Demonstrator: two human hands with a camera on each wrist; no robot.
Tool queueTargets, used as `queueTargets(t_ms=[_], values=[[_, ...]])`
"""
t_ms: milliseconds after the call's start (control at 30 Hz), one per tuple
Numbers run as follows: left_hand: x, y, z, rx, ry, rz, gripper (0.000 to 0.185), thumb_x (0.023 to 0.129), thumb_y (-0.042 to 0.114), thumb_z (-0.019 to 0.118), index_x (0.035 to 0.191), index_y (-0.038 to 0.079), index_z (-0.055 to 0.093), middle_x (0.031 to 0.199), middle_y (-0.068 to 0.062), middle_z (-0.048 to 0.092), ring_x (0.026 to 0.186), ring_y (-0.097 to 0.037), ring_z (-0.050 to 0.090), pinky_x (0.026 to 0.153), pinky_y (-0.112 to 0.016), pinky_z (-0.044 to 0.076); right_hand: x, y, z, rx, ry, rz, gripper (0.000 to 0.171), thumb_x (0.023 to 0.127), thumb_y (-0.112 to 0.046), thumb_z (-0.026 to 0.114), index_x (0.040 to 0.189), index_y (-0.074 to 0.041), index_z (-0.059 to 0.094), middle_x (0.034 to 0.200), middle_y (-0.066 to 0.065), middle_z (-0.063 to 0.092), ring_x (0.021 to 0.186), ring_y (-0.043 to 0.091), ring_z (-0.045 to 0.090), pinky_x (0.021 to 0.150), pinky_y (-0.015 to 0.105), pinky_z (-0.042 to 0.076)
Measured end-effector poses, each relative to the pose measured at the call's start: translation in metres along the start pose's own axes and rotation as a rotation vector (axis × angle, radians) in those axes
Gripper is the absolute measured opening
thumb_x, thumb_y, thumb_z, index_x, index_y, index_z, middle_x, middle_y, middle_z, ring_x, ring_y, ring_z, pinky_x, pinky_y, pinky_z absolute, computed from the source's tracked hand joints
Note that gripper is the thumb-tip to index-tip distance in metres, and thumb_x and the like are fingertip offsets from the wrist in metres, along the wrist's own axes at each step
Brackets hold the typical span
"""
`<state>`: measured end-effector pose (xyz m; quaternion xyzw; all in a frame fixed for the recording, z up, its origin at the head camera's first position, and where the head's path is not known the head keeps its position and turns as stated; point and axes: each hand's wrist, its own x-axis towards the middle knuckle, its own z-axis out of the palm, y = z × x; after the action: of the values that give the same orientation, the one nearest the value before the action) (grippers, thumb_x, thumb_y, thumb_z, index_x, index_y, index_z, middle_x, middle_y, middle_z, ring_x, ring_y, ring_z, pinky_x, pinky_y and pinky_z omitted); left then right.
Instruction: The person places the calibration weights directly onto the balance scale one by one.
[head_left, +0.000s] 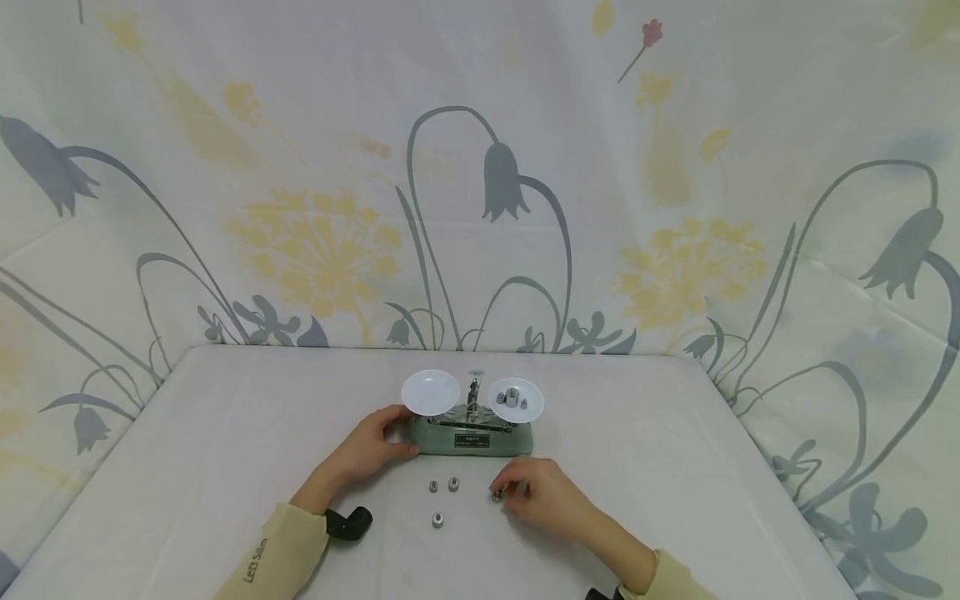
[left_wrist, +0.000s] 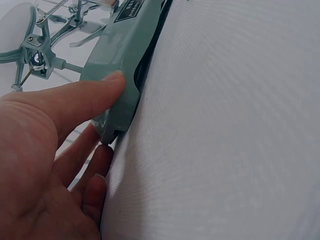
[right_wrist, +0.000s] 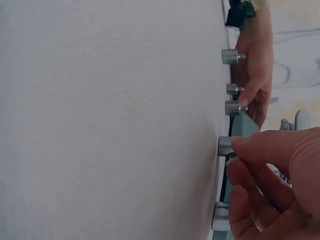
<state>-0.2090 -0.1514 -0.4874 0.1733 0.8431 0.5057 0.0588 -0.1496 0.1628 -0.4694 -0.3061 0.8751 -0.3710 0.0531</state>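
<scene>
A green balance scale (head_left: 472, 440) with two white pans stands on the table. At its left end, my left hand (head_left: 369, 450) grips the base, thumb on the front face and fingers around the end, as the left wrist view shows of the green base (left_wrist: 112, 65). My right hand (head_left: 543, 496) pinches a small metal weight (right_wrist: 225, 145) between thumb and fingers, low at the tabletop. Several weights (head_left: 512, 397) sit in the scale's right pan (head_left: 534, 408); the left pan (head_left: 431, 392) holds nothing.
Three loose weights stand left of my right hand: a small weight (head_left: 433, 486), a larger weight (head_left: 453, 483) and a nearer weight (head_left: 438, 520). Another weight (right_wrist: 221, 216) stands by my right fingers. A flowered cloth (head_left: 480, 250) hangs behind the white table (head_left: 262, 442).
</scene>
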Motion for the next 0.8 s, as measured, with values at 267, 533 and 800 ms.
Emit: queueTargets(t_ms=[267,533,800], values=[[0.0003,-0.001,-0.0001,0.002,-0.002,0.005,0.059,0.082,0.01,0.08,0.135,0.001,0.057,0.136,-0.015,0.057,0.137,-0.038,0.042,0.113,-0.053,0.03,0.0031,-0.0036,0.0017,-0.043,-0.04,0.026,0.025,0.078,0.004,0.078,0.092,-0.017,0.076,0.091,-0.016,0.064,0.085,0.002,0.057,0.072,0.022,0.053],[0.0004,-0.0001,0.0002,0.005,-0.004,-0.005,0.059,0.081,0.01,0.08,0.135,0.001,0.057,0.137,-0.015,0.057,0.137,-0.038,0.041,0.113,-0.053,0.03,0.0022,-0.0037,0.0025,-0.009,-0.037,0.019,0.025,0.079,0.005,0.078,0.09,-0.017,0.076,0.092,-0.015,0.064,0.085,0.002,0.058,0.069,0.021,0.053],[0.0005,-0.0011,0.0003,0.003,-0.001,0.002,0.058,0.081,0.01,0.08,0.134,0.001,0.057,0.135,-0.015,0.058,0.136,-0.038,0.042,0.113,-0.053,0.03,0.001,-0.0033,0.0041,0.0,-0.036,0.023,0.028,0.079,0.005,0.078,0.092,-0.02,0.076,0.092,-0.015,0.067,0.084,0.002,0.059,0.068,0.022,0.052]])
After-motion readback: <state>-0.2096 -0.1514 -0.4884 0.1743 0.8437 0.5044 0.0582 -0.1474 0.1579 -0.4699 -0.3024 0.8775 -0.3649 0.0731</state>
